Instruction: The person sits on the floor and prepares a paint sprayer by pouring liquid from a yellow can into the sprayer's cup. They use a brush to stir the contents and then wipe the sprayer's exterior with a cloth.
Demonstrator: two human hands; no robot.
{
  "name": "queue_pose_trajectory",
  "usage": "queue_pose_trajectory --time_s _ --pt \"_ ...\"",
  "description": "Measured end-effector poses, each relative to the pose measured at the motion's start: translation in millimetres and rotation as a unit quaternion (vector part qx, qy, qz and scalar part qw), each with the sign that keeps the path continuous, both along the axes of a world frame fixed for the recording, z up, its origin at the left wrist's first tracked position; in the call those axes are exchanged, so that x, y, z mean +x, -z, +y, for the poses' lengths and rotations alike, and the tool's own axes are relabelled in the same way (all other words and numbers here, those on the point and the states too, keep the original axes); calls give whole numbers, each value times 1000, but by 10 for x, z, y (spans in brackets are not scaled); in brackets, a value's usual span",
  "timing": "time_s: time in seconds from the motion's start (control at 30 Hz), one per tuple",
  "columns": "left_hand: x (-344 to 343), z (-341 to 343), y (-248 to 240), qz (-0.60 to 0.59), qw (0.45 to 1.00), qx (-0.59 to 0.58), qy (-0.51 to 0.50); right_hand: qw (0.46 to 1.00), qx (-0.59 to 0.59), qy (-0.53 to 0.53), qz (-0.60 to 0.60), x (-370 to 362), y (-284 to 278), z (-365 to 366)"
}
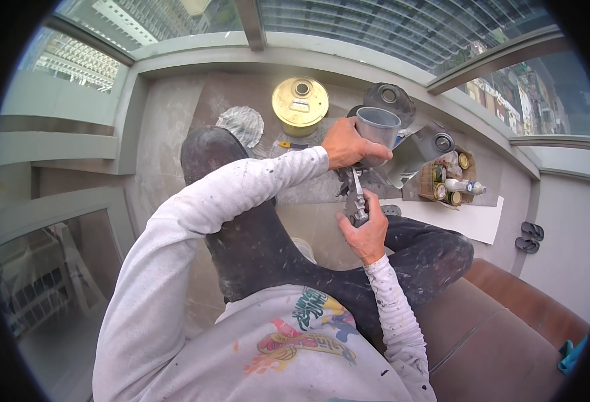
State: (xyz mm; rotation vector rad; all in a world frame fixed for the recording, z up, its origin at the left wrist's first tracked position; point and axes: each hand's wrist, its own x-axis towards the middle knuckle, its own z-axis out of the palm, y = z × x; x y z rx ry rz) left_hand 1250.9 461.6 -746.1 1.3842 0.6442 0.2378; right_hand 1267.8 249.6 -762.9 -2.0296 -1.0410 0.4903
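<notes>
Left hand [348, 143] half-closed round the lower part of a clear grey cup [379, 119], thumb across the near side, other fingers mostly hidden. Cup sits atop a metal spray gun [358, 191], its mouth facing up. Right hand [367, 231], just nearer the body, is curled on the gun's lower part, thumb on one side, fingers on the other; full finger wrap can't be told. Gun is between the two hands, below the left, in front of the right. Dark trousers [412, 251] under and beside right hand.

Left of left hand: yellow-and-black tool [288, 144] near, gold tin [300, 107] beyond it, crumpled whitish wrap [241, 126] farther out. Just past left hand, on its right: dark round can [399, 110]. Right of left hand: silver tin [417, 153], tilted. Ahead and right of right hand: brown basket [426, 182] with jars and white bottle [466, 186]; white board [486, 226] nearer. Well right of right hand: dark flip-flops [531, 236].
</notes>
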Motion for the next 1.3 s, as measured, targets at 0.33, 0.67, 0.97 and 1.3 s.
queue_pose_trajectory --time_s 0.33,0.67,0.97,1.3 --pt "-16 35 -256 -45 983 179 6 964 6 89 252 -65 82 242" --pt "-136 375 -194 -127 933 294 165 977 61 44 200 176 -34 192" --pt "-365 1359 1433 257 751 565 223 996 2 -46 73 716 -59 -110" --pt "-370 1064 1736 229 662 697 152 927 -53 -25 371 672 64 58"
